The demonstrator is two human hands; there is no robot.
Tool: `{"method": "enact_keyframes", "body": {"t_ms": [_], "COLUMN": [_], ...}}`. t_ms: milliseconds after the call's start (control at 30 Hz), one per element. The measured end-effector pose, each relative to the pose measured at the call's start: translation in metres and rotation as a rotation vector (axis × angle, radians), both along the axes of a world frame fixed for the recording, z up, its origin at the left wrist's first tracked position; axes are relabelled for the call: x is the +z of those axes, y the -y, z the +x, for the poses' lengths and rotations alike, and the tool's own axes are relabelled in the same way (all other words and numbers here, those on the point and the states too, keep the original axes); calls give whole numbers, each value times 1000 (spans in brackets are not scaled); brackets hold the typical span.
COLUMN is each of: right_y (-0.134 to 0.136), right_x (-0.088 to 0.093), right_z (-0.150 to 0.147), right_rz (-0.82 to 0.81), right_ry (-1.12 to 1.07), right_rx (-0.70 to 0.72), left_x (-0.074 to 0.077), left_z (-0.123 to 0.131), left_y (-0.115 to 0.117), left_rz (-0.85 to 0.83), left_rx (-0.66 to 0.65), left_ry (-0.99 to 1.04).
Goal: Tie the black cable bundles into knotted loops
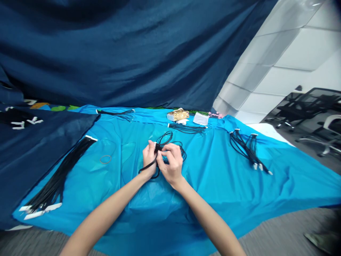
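Observation:
A coiled bundle of thin black cables [170, 142] with white connectors is held over the bright blue cloth [213, 185], at the middle of the table. My left hand [149, 158] is closed round the bundle's left side, with a black loop hanging below it. My right hand [172, 163] pinches the same bundle from the right, fingers curled on the cables. The two hands touch each other at the bundle.
A long straight cable bundle [58, 176] lies at the left, another bundle [247, 149] at the right, two smaller ones [186, 128] at the back. A rubber band [105, 159] lies left of my hands. A gold packet [179, 114] sits at the back. Dark blue cloth [119, 53] hangs behind.

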State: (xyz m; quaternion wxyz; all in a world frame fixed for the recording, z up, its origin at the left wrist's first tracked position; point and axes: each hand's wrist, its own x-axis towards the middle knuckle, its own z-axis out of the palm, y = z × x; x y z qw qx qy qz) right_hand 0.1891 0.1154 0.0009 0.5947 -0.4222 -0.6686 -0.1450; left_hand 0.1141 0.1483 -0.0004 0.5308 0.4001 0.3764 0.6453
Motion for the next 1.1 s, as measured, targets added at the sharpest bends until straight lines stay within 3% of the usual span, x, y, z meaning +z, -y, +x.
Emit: {"method": "enact_keyframes", "body": {"t_ms": [367,1100], "right_y": [3,-2], "right_x": [4,-2], "right_z": [0,8], "right_rz": [-93,-110], "right_ry": [5,20], "right_rx": [7,64], "left_x": [4,6], "left_z": [2,5], "left_y": [5,4], "left_rz": [-51,-107], "left_rx": [-5,-37], "left_ry": [42,141]}}
